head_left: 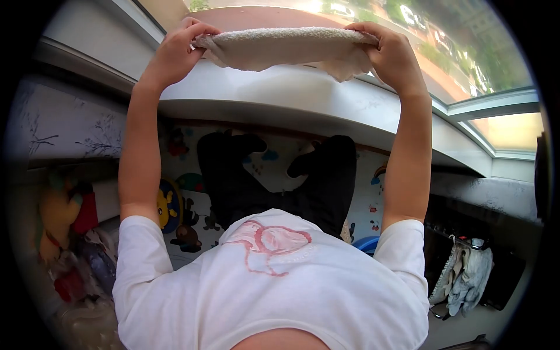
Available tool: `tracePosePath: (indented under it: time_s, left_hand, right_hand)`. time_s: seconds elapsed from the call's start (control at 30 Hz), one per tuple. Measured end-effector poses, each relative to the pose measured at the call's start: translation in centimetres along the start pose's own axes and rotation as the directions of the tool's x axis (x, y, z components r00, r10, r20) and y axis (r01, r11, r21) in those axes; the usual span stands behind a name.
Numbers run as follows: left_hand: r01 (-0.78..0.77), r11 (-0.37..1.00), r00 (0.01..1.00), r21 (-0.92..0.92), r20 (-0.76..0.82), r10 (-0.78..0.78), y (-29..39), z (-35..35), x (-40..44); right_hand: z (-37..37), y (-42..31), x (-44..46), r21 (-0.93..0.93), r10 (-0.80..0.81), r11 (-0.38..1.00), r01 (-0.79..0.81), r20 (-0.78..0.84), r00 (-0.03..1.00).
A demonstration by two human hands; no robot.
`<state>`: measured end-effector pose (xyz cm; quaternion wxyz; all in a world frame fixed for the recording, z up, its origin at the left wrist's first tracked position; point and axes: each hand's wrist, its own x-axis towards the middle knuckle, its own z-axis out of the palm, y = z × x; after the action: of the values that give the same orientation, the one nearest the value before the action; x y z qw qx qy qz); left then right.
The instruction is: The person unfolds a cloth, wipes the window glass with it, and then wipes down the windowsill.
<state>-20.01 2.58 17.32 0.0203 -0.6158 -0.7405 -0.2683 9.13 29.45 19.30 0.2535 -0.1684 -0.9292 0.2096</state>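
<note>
A whitish, fuzzy cloth (pixel 286 44) that looks like a towel is stretched between my two hands, above the white window sill (pixel 280 87). My left hand (pixel 181 51) pinches its left end, fingers closed. At the right end, my right hand (pixel 389 52) grips the cloth with the thumb underneath. The upper edge runs nearly straight from hand to hand, and the lower edge hangs loose and uneven. Behind it is the window glass (pixel 466 46).
Below the sill lies a patterned play mat (pixel 195 219) with cartoon figures, under my legs. A yellow-and-blue round item (pixel 168 205) is by my left arm. Soft toys and bags (pixel 64 216) fill the left side. Clothes (pixel 469 274) hang at the lower right.
</note>
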Motion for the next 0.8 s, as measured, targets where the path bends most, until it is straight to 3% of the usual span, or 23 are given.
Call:
tracePosePath:
  time_s: [0.2, 0.3, 0.33, 0.4, 0.53, 0.67, 0.8]
  left_hand:
    - [0.178, 0.95, 0.968, -0.257, -0.126, -0.215, -3.5, 0.7, -2.2]
    - [0.326, 0.87, 0.895, -0.369, -0.175, -0.41, -4.2, 3.2, -4.1]
    - [0.258, 0.824, 0.886, -0.505, -0.217, -0.41, -5.0, 4.4, -4.8]
    - [0.085, 0.68, 0.855, -0.729, -0.297, -0.426, -6.2, 6.4, -5.9]
    - [-0.089, 0.361, 0.871, -0.928, -0.249, -0.424, -5.3, 7.4, -6.9]
    - [-0.122, 0.127, 0.9, -0.984, -0.163, -0.405, -6.6, 7.7, -6.6]
    - [-0.072, -0.193, 0.94, -0.979, -0.002, -0.341, -7.7, 8.0, -7.0]
  right_hand:
    - [0.8, 0.3, -0.5, 0.147, 0.045, 0.988, -0.05, 0.038, 0.998]
    - [2.6, 1.0, -1.3, 0.231, 0.065, 0.969, -0.085, 0.09, 0.994]
    - [3.1, 0.9, -1.5, 0.263, 0.07, 0.96, -0.095, 0.102, 0.992]
    - [3.5, 0.2, -2.0, 0.303, 0.093, 0.945, -0.124, 0.116, 0.989]
    - [4.2, 0.6, -2.4, 0.368, 0.125, 0.916, -0.163, 0.125, 0.984]
    - [4.4, 1.4, -2.0, 0.406, 0.146, 0.896, -0.18, 0.113, 0.983]
    - [4.0, 0.4, -1.8, 0.433, 0.222, 0.865, -0.252, 0.12, 0.968]
